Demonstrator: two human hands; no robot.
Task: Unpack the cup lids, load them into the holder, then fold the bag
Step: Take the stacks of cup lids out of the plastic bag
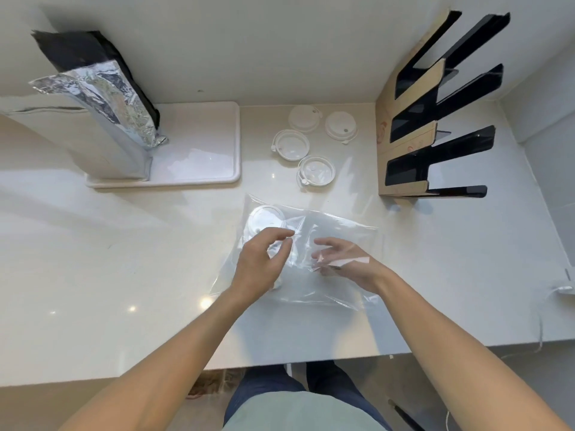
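A clear plastic bag lies flat on the white counter in front of me. At least one white cup lid shows through its far left corner. My left hand rests on top of the bag, fingers curled and apart. My right hand is inside the bag's opening, fingers spread, with plastic film over it. Several white lids lie loose on the counter beyond the bag. The black and cardboard lid holder stands at the right.
A white tray at the back left carries a tall foil bag with a black bag behind it. The counter's front edge runs just below my forearms. A wall closes off the right side.
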